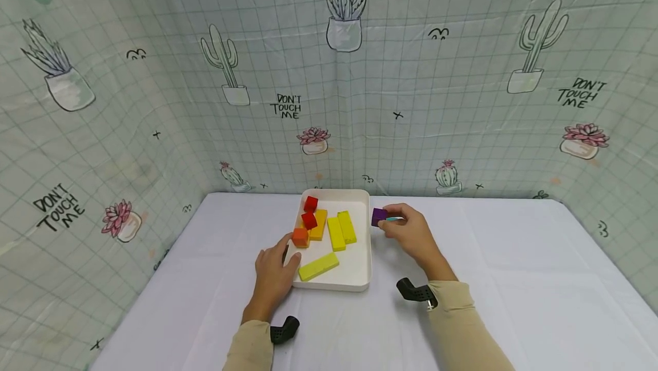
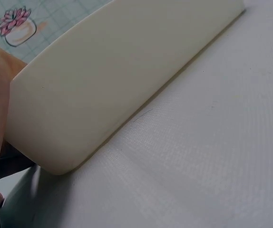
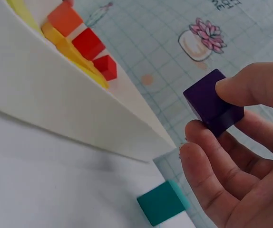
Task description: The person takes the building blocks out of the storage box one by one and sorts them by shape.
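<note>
My right hand (image 1: 411, 234) pinches a purple cube (image 3: 212, 100) between thumb and fingers, just outside the tray's right wall. Below those fingers, a teal block (image 3: 161, 203) lies on the table, mostly hidden by the hand in the head view. At the left edge of the white tray (image 1: 354, 271), my left hand (image 1: 275, 274) grips the rim. Inside are two red cubes (image 1: 311, 204), an orange cube (image 1: 300, 237), an amber block (image 1: 319, 225) and three long yellow blocks (image 1: 319, 266). The orange cube sits close to the left index finger.
A white cloth covers the table (image 1: 514, 279). Behind and beside it hangs a grid-patterned curtain (image 1: 401, 148) with printed plants. Black devices (image 1: 285, 331) are strapped at both wrists.
</note>
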Tool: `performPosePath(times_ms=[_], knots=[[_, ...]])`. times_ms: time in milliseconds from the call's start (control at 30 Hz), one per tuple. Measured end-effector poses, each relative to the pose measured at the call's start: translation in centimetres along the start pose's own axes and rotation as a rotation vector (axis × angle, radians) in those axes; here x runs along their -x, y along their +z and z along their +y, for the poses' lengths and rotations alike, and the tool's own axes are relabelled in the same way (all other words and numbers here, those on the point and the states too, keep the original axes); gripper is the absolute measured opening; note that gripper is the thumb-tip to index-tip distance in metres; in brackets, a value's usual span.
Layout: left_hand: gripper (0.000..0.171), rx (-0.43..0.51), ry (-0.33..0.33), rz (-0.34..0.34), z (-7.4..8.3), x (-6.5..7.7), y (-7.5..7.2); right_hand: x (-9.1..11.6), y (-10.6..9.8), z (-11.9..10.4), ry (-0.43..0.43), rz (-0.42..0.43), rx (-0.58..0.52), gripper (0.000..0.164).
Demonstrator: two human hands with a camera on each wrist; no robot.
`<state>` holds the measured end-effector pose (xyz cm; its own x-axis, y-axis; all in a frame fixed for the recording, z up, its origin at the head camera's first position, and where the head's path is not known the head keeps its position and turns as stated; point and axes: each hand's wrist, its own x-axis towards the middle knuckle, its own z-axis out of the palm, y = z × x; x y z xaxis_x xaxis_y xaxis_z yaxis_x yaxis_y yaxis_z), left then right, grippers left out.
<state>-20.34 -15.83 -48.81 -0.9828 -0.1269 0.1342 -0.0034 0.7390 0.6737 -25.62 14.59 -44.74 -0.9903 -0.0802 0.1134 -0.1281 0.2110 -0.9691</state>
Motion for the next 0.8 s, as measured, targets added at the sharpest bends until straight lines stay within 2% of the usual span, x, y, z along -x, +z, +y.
performPosePath(times_ms=[200, 400, 800], knots=[[0.056, -0.006, 0.021, 0.012, 0.0, -0.1, 0.0, 0.1, -1.2, 0.4, 0.019, 0.013, 0.009, 0.043], [0.056, -0.014, 0.011, 0.01, -0.1, 0.0, 0.0, 0.2, -2.0, 0.7, 0.054, 0.002, 0.065, 0.045], [0.056, -0.001, 0.022, 0.015, -0.1, 0.0, -0.2, 0.0, -4.2, 1.5, 0.076, 0.02, 0.102, 0.05]])
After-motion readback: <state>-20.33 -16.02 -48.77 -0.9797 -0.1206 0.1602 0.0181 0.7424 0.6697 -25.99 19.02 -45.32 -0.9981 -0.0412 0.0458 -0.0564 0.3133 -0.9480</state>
